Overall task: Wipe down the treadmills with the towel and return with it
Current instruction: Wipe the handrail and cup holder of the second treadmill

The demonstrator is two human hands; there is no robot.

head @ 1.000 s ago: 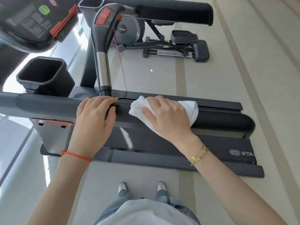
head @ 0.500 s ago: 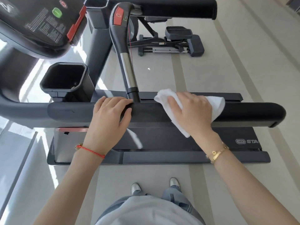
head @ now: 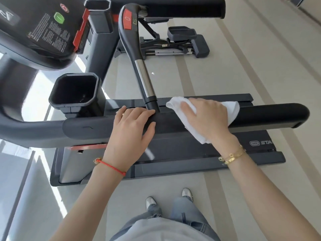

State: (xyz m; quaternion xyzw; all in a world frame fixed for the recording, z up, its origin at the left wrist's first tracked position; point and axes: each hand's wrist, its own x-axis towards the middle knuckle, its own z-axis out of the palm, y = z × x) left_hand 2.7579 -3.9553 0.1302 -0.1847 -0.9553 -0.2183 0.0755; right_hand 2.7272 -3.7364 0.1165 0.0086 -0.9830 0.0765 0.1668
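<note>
Now, line by line:
Treadmill (head: 173, 164): dark machine seen side-on from above, its deck running left to right on the pale striped floor (head: 260, 58).
Near handrail (head: 269, 115): padded black bar crossing the view, its rounded end at the right.
Towel (head: 231, 110): white, folded, draped over the top of the near handrail toward that bar's right end; one corner sticks out past the fingers on the left, another hangs down the near side of the bar.
Right hand (head: 206, 117): spread palm-down on the towel and pressing it flat against the handrail; fingers extended, not curled round the cloth. Gold bracelets (head: 232, 155) sit at the wrist.
Left hand (head: 132, 134): laid flat and loose over the same handrail, just left of the towel, holding nothing; fingertips reach the base of the chrome upright grip (head: 144, 77). A red cord bracelet (head: 111, 166) circles the wrist.
Cup holder (head: 76, 91): black, open-topped, at the handrail's far side, left of the hands.
Console (head: 43, 30): top left corner, with a green button and a red one.
Person: standing at the deck's near edge, jeans and light shoes (head: 151, 202) visible below.
</note>
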